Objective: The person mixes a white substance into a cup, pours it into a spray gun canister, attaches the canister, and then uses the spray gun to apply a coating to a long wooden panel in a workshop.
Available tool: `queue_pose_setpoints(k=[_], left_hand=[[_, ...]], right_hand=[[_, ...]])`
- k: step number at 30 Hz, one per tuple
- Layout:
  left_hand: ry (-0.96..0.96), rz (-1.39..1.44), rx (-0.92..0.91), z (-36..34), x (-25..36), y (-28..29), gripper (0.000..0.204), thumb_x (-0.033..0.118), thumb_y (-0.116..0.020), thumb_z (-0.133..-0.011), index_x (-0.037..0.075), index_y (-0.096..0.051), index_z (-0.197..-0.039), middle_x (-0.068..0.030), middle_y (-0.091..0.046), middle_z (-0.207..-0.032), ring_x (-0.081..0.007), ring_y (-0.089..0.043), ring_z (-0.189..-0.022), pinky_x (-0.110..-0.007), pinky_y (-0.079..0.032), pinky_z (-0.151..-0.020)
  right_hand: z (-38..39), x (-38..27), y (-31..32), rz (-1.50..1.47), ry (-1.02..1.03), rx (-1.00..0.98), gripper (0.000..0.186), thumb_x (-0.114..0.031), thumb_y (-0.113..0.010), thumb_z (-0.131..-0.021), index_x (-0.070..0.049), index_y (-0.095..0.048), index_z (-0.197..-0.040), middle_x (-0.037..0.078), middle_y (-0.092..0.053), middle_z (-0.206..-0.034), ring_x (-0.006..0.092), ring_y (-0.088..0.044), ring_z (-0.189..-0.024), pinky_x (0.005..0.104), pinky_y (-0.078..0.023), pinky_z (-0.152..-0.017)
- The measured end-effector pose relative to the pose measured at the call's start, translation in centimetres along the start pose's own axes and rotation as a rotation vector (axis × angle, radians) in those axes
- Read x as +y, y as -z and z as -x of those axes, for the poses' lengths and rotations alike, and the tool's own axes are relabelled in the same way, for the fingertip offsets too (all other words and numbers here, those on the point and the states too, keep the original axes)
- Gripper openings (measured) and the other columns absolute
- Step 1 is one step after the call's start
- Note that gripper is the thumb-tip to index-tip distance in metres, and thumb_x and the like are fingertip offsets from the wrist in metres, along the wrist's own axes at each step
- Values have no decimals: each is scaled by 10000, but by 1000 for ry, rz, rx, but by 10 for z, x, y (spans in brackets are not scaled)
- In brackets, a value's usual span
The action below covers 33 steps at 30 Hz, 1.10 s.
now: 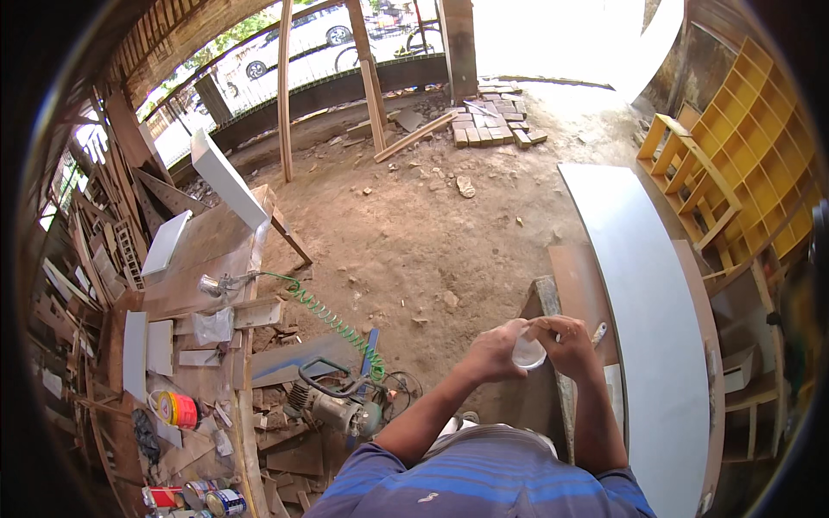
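Observation:
My left hand grips a small whitish round cup above the edge of the right-hand workbench. My right hand is closed at the cup's upper rim; whether it pinches the rim or something small inside is unclear. Just right of my right hand, a small white-handled tool lies on a brown board. Beside that, a long white panel stretches along the bench.
A cluttered left table holds panels, a spray gun and paint cans. A compressor with a coiled green hose sits between. Yellow shelving leans at right. Upright timbers and stacked bricks are ahead.

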State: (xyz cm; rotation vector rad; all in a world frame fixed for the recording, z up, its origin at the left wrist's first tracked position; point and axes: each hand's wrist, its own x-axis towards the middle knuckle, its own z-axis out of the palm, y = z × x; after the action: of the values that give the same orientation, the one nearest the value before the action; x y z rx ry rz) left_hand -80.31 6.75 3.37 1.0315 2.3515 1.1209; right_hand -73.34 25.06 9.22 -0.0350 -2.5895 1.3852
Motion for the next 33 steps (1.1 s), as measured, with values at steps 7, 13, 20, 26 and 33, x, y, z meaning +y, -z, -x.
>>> queue_pose_setpoints(k=[7, 13, 20, 26, 33], left_hand=[[58, -10, 51, 7, -20, 27, 950, 283, -928, -666, 40, -508, -1483, -242, -703, -1305, -405, -695, -1217, -466, -568, -1038], [148, -35, 149, 13, -32, 38, 941, 279, -926, -645, 59, -516, -1464, -235, -705, -1301, -406, -698, -1203, -463, -573, -1020], [226, -39, 247, 19, -40, 56, 946, 292, -904, -647, 59, -505, -1473, -252, -724, -1254, -425, -707, -1186, -482, -579, -1021], [322, -88, 346, 14, -52, 72, 958, 314, -917, -646, 63, -491, -1466, -243, -728, -1236, -434, -707, -1163, -496, -579, -999], [500, -88, 457, -12, -59, 84, 945, 329, -927, -632, 89, -511, -1447, -239, -732, -1232, -425, -717, -1142, -496, -587, -955]], right_hand=[[-25, -6, -16, 106, -13, -212, 132, -97, -748, -942, -25, -828, -1017, 167, -783, -907, 257, -754, -800, 368, -565, -738], [-45, -4, -35, 127, 106, -139, 128, -91, -752, -940, -29, -826, -1023, 166, -787, -917, 232, -744, -789, 366, -568, -741], [-76, -36, -17, -45, 219, -177, 137, -52, -754, -933, -15, -819, -1048, 133, -784, -888, 200, -715, -753, 354, -538, -684], [-124, -55, 11, -57, 394, -147, 153, -40, -769, -939, -27, -831, -1079, 79, -784, -896, 126, -660, -716, 293, -471, -629], [-192, -38, 22, -293, 365, -212, 141, -65, -787, -949, -26, -838, -1074, 28, -703, -823, 64, -554, -690, 249, -401, -589]])
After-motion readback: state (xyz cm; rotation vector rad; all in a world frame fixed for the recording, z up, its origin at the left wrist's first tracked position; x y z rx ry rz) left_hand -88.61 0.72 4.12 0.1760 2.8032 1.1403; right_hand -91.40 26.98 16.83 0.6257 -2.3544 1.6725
